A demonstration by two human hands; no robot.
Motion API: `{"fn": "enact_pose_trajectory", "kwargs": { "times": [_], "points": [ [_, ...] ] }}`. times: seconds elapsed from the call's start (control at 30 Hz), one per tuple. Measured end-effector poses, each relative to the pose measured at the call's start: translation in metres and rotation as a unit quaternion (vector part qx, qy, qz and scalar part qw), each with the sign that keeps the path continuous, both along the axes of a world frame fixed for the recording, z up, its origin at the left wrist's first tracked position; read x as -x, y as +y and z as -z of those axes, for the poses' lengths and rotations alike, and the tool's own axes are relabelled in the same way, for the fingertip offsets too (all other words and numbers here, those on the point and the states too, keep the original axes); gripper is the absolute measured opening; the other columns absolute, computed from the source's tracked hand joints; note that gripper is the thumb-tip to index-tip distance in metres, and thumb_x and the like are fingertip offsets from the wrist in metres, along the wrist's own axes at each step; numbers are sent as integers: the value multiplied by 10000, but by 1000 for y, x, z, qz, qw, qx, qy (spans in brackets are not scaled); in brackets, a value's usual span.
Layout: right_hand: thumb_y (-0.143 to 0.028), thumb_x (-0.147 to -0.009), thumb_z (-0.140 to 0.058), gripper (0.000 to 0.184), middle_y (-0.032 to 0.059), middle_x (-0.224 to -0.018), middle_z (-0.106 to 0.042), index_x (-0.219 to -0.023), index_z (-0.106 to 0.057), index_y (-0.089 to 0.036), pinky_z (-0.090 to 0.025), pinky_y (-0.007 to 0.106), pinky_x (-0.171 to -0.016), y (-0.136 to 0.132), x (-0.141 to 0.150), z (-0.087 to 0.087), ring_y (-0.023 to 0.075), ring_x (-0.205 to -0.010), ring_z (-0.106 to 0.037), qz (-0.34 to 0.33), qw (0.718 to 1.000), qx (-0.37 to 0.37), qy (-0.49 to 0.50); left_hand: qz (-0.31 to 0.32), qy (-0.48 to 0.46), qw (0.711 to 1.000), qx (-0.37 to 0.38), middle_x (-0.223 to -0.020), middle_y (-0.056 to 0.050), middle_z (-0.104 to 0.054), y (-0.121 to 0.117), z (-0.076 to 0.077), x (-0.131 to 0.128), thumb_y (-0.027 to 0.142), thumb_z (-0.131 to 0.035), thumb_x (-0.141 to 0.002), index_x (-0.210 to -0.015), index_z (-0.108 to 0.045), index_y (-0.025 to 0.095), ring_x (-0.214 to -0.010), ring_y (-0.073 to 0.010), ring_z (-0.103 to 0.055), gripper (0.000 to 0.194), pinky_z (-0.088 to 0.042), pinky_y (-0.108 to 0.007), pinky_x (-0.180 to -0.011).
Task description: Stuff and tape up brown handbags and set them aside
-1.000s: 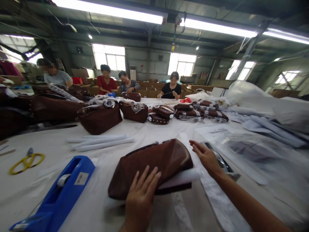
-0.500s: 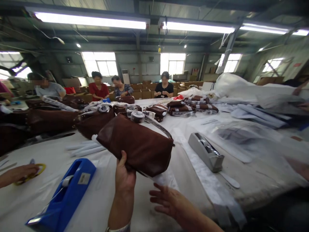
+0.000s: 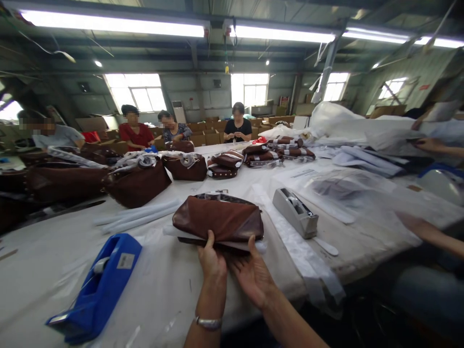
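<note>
A brown leather handbag (image 3: 221, 217) lies tilted in front of me, its strap folded behind its far side. White padding shows under its near edge. My left hand (image 3: 213, 258) grips the bag's near edge, thumb on the front and fingers underneath, hidden. At the bag's lower right corner, my right hand (image 3: 253, 275) has its thumb up against the bag and its other fingers below it. A blue tape dispenser (image 3: 105, 290) stands to the left of my hands, and a grey tape dispenser (image 3: 295, 212) to the right.
Several brown handbags (image 3: 136, 183) line the table's far left. White padding rolls (image 3: 141, 215) lie behind the blue dispenser. Clear plastic sheeting (image 3: 348, 188) covers the right side. Another person's hand (image 3: 416, 224) reaches in from the right. People (image 3: 237, 125) sit across the table.
The handbag has come down and turned more level. My right hand, free before, now meets its lower right corner. The other person's hand with a yellow-handled tool at left is gone from view.
</note>
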State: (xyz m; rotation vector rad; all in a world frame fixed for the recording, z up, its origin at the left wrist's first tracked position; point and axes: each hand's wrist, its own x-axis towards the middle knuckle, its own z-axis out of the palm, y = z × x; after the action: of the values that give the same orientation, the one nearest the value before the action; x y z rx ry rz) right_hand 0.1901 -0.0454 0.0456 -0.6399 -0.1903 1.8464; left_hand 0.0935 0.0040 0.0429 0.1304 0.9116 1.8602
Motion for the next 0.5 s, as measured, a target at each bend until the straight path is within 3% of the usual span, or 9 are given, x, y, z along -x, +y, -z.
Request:
{"fn": "enact_pose_trajectory", "kwargs": {
  "times": [0.13, 0.2, 0.33, 0.5],
  "points": [
    [-642, -846, -626, 444, 52, -1188, -699, -1066, -660, -257, -510, 357, -1045, 11, -23, 3, 207, -1217, -612, 44, 995, 59, -65, -35, 17, 998, 57, -1308, -23, -638, -13, 4, -19, 160, -764, -804, -1239, -569, 254, -1171, -152, -618, 486, -547, -260, -920],
    [-595, -867, -597, 360, 42, -1143, -711, -1029, -649, -278, -522, 380, -1025, 18, -36, 5, 205, -1196, -625, 56, 990, 49, -116, -29, 21, 995, 91, -1337, -17, -615, -20, 5, -26, 190, -805, -767, -1206, -574, 256, -1176, -156, -610, 501, -558, -241, -858],
    [-569, -868, -531, 316, 41, -1039, -727, -975, -629, -288, -561, 448, -950, 25, -59, 13, 234, -1109, -665, 66, 974, -1, -219, 10, 10, 991, 130, -1326, -67, -612, -32, 9, -37, 245, -800, -777, -1115, -587, 212, -1131, -182, -634, 401, -571, -227, -735],
    [-493, -840, -575, 239, 22, -938, -718, -930, -596, -273, -588, 423, -892, 23, -75, 28, 213, -988, -699, 90, 970, 41, -223, 60, -19, 988, 137, -1283, -89, -639, -42, 10, -46, 161, -766, -804, -1067, -620, 184, -1102, -167, -650, 302, -564, -193, -723]
  ]
}}
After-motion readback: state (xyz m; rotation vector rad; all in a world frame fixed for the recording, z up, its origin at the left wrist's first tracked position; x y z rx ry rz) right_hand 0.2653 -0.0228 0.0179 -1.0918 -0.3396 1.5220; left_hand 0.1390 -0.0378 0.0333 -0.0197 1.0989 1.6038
